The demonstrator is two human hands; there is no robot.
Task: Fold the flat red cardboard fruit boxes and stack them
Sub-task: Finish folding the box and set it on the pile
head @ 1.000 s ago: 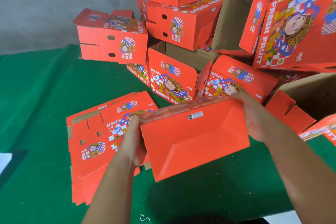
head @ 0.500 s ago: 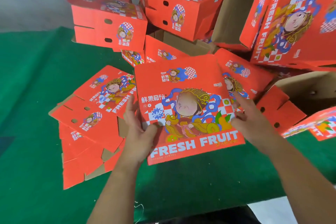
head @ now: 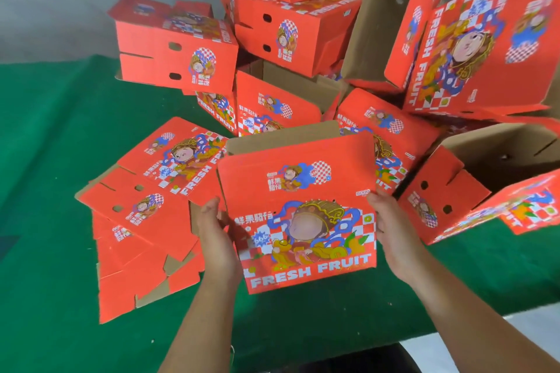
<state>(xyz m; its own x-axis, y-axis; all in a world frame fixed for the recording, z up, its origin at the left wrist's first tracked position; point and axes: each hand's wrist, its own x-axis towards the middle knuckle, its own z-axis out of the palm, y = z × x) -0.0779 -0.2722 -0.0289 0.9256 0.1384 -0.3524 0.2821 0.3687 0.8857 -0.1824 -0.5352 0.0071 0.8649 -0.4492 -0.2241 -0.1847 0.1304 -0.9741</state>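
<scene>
Gripping opened red box (head: 298, 215) at both side edges: left hand (head: 218, 235) and right hand (head: 394, 233), fingers curled around them, forearms extending upward beside flat stack (head: 142, 221).

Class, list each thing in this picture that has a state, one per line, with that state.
Held box: folded up, top open
Left hand: gripping its left side
Right hand: gripping its right side
Flat boxes: unfolded, piled on the green cloth
Folded boxes: stacked behind
</scene>
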